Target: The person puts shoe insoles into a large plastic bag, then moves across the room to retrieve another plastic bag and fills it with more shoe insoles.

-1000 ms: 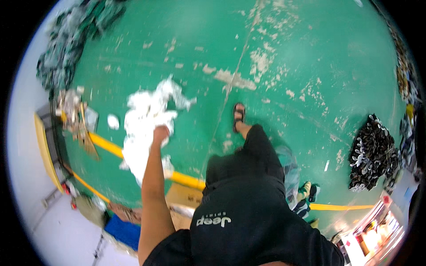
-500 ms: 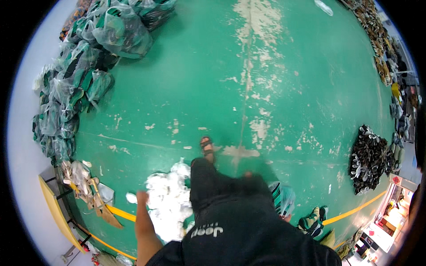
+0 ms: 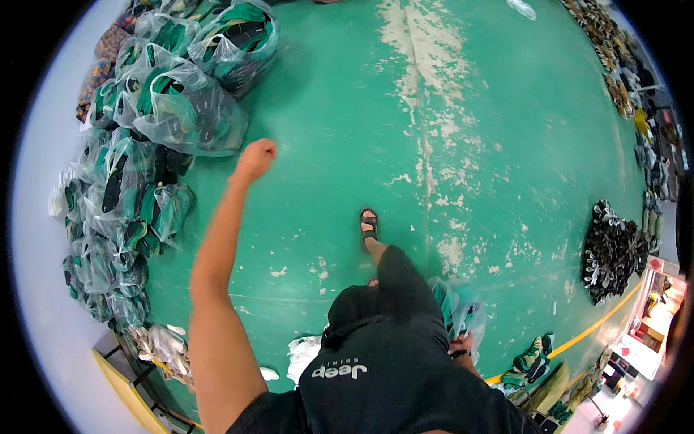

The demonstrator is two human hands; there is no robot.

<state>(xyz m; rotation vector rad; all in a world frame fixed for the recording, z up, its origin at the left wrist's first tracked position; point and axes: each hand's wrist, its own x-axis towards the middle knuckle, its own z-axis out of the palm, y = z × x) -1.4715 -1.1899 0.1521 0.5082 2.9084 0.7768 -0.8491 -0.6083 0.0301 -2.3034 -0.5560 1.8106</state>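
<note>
Fist: left hand (image 3: 254, 158) was clenched, empty, swung out for balance; right hand (image 3: 460, 342) gripped a clear plastic bag of green items (image 3: 455, 307) low beside my hip, carrying it.

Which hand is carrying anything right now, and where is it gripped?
Right hand grips a clear plastic bag of green items by its gathered top; left hand is an empty fist.
</note>
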